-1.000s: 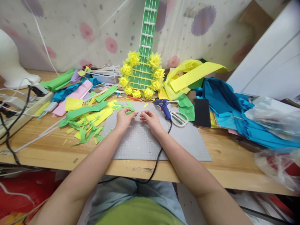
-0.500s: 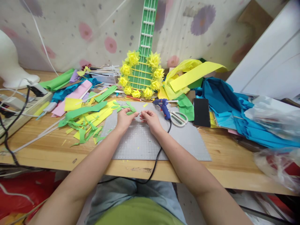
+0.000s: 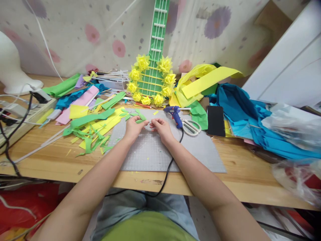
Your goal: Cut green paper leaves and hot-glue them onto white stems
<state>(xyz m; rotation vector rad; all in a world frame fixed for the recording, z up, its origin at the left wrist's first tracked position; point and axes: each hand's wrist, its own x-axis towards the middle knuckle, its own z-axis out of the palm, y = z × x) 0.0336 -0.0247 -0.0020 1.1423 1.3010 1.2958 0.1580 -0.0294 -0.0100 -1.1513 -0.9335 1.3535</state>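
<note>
Two sets of fingertips — left hand (image 3: 132,129) and right hand (image 3: 162,129) — are pinched marginally nearer together than a second ago, suggesting fine close work, any held item indiscernible, with green paper leaves (image 3: 142,115) on the grey mat (image 3: 147,154) beside the left hand.

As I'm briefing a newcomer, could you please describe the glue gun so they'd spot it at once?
On the wooden desk lies a grey mat. Near the mat's far edge, to the right of the right hand, the glue gun lies beside the white-handled scissors. Unlike them, it is dark blue, pistol-shaped and trails a black cord.
</note>
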